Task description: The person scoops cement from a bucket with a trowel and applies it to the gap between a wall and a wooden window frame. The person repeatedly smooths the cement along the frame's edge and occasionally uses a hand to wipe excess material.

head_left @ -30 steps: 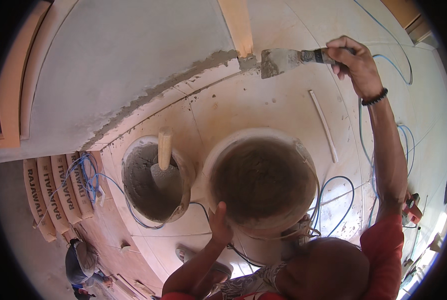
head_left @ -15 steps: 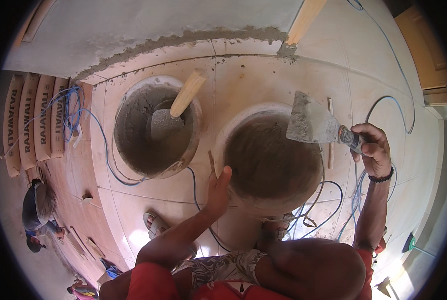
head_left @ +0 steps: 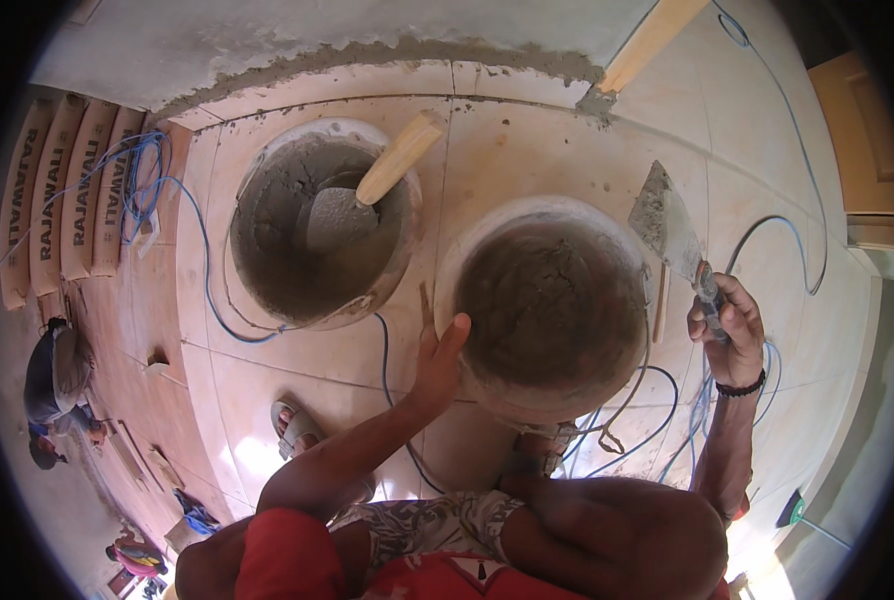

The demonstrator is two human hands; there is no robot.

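In my right hand [head_left: 735,335] is a putty knife [head_left: 679,235], its fingers wrapped round the handle. The wide blade points up and away, with grey mortar stuck to its far edge. It stands to the right of a round bucket [head_left: 487,225] partly filled with wet mortar [head_left: 557,300]. My left hand [head_left: 442,362] is at that bucket's left side, thumb raised by the rim and apart from the other fingers. To the left, a second bucket [head_left: 339,128] holds more mortar and a mortar-smeared blade tool with a thick wooden handle [head_left: 402,158].
Blue hoses or cables [head_left: 387,370] wind across the tiled floor. Several brown sacks [head_left: 55,195] lie at the left, with a person [head_left: 57,375] crouching nearby. A mortar-streaked wall edge [head_left: 387,55] and a wooden post [head_left: 655,45] stand at the far side.
My right hand has drawn the putty knife off the bucket's right rim, and its blade has turned more edge-on. My left hand stays by the bucket. The whole view has shifted slightly.
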